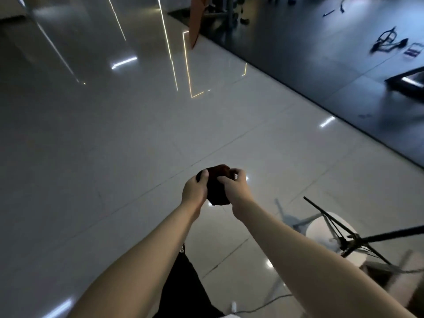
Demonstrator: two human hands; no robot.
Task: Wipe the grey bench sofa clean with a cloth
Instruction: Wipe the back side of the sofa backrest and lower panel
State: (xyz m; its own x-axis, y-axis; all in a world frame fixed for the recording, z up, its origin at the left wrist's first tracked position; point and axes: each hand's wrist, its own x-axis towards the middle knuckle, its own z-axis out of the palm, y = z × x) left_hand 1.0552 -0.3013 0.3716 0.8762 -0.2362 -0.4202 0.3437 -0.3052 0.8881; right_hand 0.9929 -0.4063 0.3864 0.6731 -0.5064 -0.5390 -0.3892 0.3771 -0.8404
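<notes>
The left hand (193, 189) and right hand (235, 187) both gripped the dark bunched cloth (216, 190) above the floor (114, 157); it looked soft, light, limp, best held wadded; the sofa was out of view

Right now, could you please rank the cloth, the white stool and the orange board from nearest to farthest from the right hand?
1. The cloth, gripped by the right hand, straight ahead.
2. The white stool, on the floor to the right.
3. The orange board, far across the floor, top centre.
</notes>
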